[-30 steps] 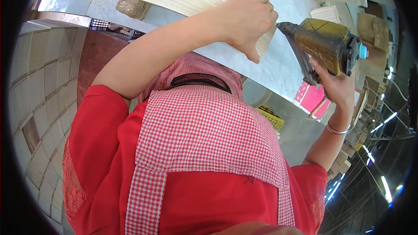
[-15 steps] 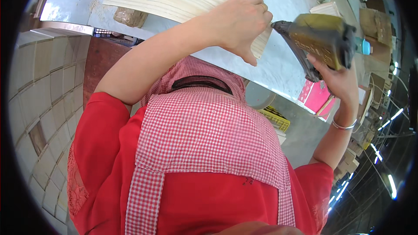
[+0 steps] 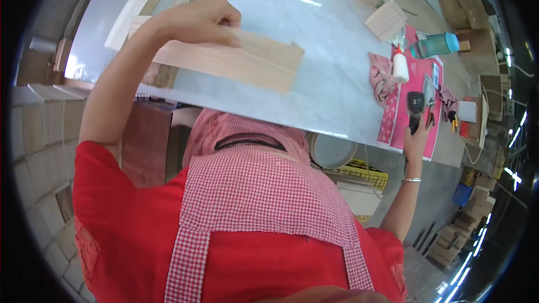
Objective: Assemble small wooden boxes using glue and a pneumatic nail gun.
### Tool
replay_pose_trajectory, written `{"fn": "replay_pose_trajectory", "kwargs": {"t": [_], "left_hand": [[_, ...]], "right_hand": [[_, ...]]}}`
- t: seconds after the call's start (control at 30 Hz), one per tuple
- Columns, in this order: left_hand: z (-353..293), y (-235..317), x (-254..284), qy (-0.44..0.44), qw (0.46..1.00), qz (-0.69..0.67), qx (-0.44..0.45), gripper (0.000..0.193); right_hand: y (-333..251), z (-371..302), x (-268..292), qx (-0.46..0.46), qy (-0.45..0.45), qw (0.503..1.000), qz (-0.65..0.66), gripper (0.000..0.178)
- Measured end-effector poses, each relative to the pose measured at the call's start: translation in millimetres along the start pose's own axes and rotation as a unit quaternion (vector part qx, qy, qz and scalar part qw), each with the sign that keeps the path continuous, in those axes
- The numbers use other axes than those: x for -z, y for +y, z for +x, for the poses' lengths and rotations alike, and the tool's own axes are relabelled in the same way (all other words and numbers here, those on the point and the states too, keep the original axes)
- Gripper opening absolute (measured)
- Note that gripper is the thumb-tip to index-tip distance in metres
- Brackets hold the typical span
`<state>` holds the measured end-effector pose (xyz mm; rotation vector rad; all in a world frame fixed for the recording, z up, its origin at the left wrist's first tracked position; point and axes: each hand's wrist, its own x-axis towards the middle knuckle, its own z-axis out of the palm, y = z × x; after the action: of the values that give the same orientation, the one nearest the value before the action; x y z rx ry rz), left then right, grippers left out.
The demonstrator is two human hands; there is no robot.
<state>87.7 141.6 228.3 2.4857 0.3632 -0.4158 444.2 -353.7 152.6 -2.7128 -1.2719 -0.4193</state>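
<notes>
A long, thin, light wooden board [image 3: 258, 59] lies at a slant on the pale table [image 3: 331, 98]. My left hand [image 3: 205, 22] is closed at its far edge, fingers curled and thumb resting on top. A brown-wrapped block [image 3: 160, 76] shows under the board's near left part. My right hand [image 3: 416, 145] reaches over the right edge of the table, wrapped round the handle of a nail gun [image 3: 415, 102]. The gun appears nearly end-on, so mostly its black rounded end shows; the rest of its body is hidden.
A pink mat [image 3: 401, 120] bears a white glue bottle with red tip [image 3: 400, 67], a crumpled pink cloth [image 3: 380, 78] and a teal drink bottle [image 3: 435, 46]. Stacked wood pieces [image 3: 386, 21] stand at the back right. Yellow crate [image 3: 370, 179] and round tub [image 3: 334, 150] sit below the table.
The nail gun has gone from beside the board's right end to the pink mat, down and right. My left hand and the board have shifted left. The view has turned, showing more table.
</notes>
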Motion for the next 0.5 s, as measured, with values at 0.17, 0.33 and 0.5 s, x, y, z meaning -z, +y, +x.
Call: {"fn": "replay_pose_trajectory", "kwargs": {"t": [0.17, 0.33, 0.5], "left_hand": [[3, 26, 51, 0.247, 0.969, -0.013, 0.009, 0.035], [-1, 64, 26, 0.361, 0.798, -0.480, -0.051, 0.034], [3, 63, -85, 0.310, 0.649, -0.690, 0.082, 0.030]], "right_hand": [[17, -15, -37, -0.301, -0.144, 0.942, -0.030, 0.054], [6, -4, -37, -0.254, -0.124, 0.954, -0.100, 0.057], [-39, 103, -66, -0.187, 0.120, 0.967, 0.123, 0.073]]}}
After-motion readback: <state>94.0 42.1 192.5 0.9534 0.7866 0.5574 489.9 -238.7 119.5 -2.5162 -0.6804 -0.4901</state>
